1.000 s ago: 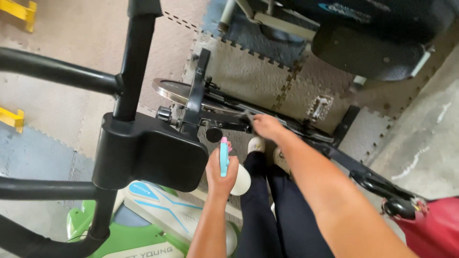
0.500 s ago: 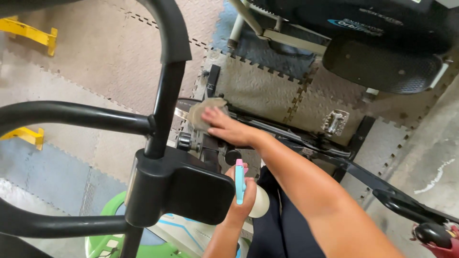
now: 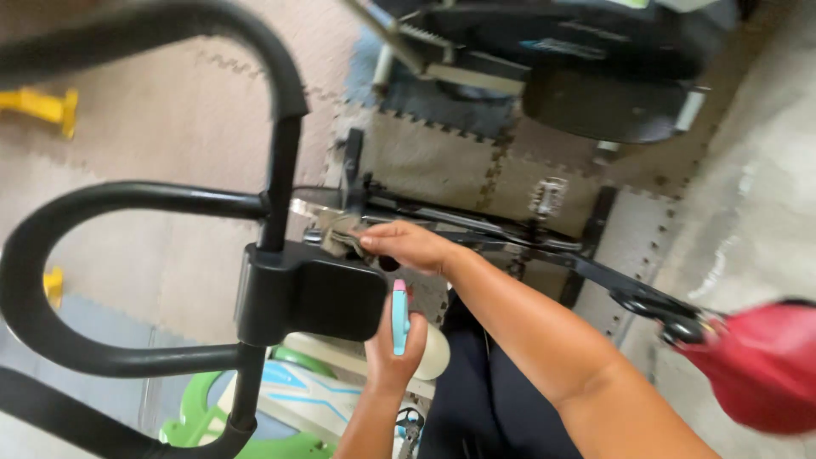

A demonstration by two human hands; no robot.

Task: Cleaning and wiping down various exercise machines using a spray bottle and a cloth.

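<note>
Right hand (image 3: 408, 245): reaching forward over the frame of an exercise bike (image 3: 476, 228), fingers curled shut around a grey cloth (image 3: 338, 234) and pressing it against the black frame just above the console block. Cloth: bunched up, partly hidden by the fingers, lying between the hand and the metal flywheel (image 3: 308, 206) whose edge is showing just left of it. Left hand (image 3: 393, 347): sitting lower and nearer the body, wrapped closed around a spray bottle (image 3: 415, 340); the bottle's white body is poking out to the right of the palm, while its light blue trigger with a pink tip is standing up above the fingers. Handlebars (image 3: 127, 200): black tubing looping across the left half of the view, joining a black console block (image 3: 310, 293) that is sitting just left of the bottle. Pedal (image 3: 548, 195): metal, hanging beyond the frame, well apart from both hands. Saddle (image 3: 761, 361): red, blurred, filling the lower right corner. Floor mats (image 3: 425, 153): grey interlocking tiles lying under the bike. Second machine (image 3: 595, 93): dark, standing at the top of the view. Green and white equipment (image 3: 280, 399): lying below the console. Person's dark trousers (image 3: 476, 382): showing between the two forearms.
</note>
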